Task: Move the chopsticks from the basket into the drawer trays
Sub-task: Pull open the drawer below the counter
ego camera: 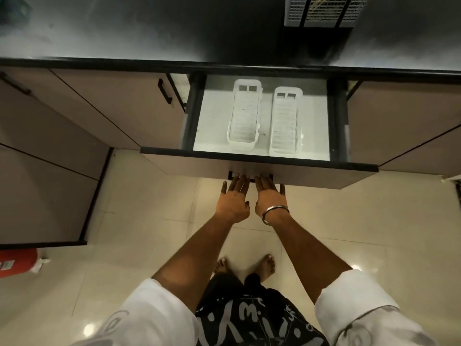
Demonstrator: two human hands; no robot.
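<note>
The drawer [259, 168] under the dark counter stands pulled out. Inside it lie two empty white slatted trays, the left tray [245, 113] and the right tray [287, 121], side by side. My left hand [234, 198] and my right hand [268, 196] are palm up at the drawer front, and their fingers hook into the black drawer handle [250, 175]. A grey mesh basket [294, 11] stands on the counter at the top right. Pale chopsticks [318, 6] show dimly through its middle compartment.
The black counter [149, 33] runs across the top, with beige cabinet doors [112, 108] on both sides of the drawer. A red object [17, 262] lies on the tiled floor at the left. My bare feet stand below the drawer.
</note>
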